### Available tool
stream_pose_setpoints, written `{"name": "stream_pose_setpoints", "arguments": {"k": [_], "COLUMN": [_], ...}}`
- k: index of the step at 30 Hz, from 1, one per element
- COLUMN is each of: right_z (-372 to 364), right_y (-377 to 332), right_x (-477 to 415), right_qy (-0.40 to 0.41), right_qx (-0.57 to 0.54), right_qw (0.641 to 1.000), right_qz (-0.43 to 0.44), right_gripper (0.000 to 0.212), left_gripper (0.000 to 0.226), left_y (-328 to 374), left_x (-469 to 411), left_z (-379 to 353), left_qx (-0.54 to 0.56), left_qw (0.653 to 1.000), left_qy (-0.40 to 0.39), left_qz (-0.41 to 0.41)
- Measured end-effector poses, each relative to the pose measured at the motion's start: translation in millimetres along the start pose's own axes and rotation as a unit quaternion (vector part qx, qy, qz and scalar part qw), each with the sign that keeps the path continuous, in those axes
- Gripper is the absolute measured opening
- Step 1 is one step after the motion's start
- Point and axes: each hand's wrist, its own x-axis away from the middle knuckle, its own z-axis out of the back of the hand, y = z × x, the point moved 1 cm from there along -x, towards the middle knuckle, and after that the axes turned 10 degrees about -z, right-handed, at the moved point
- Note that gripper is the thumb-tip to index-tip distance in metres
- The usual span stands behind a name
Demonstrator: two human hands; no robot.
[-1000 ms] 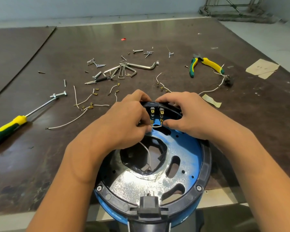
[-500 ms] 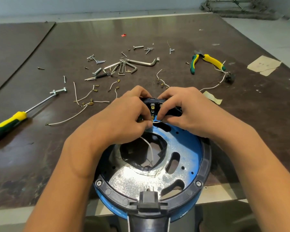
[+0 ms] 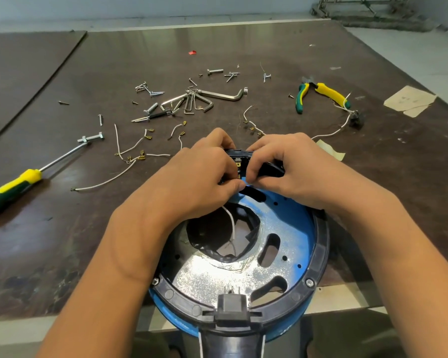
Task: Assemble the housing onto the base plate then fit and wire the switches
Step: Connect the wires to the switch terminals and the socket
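as they arch over the housing (image 3: 321,244), left hand (image 3: 199,177) and right hand (image 3: 290,166) pinch the switch (image 3: 239,157), grips curled.

Bright, even light from ahead, sheen across my desk (image 3: 243,40). Hard glare on the base plate (image 3: 204,275). Edges bend, centre sharp.

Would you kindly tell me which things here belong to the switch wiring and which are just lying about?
In use: left hand, pinching the white wire; right hand, gripping the switch; black housing; blue base plate.
Lying about: screwdriver; pliers; hex keys; loose screws; spare wires; paper scraps.
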Motion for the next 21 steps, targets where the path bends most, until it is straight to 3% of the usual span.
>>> {"name": "stream_pose_setpoints", "arguments": {"k": [6,21], "right_z": [-1.6,-2.2], "right_y": [3.7,3.0], "right_x": [-0.5,-3.9], "right_qy": [0.016,0.006], "right_qx": [-0.034,0.003], "right_qw": [0.999,0.998], "right_qz": [-0.039,-0.064], "right_gripper": [0.056,0.057], "left_gripper": [0.020,0.019], "left_y": [-0.6,-3.5], "left_x": [1.1,0.7], "left_z": [0.0,-2.2], "left_qx": [0.020,-0.002], "left_qw": [1.000,1.000], "left_qy": [0.013,-0.009], "left_qz": [-0.010,0.003]}}
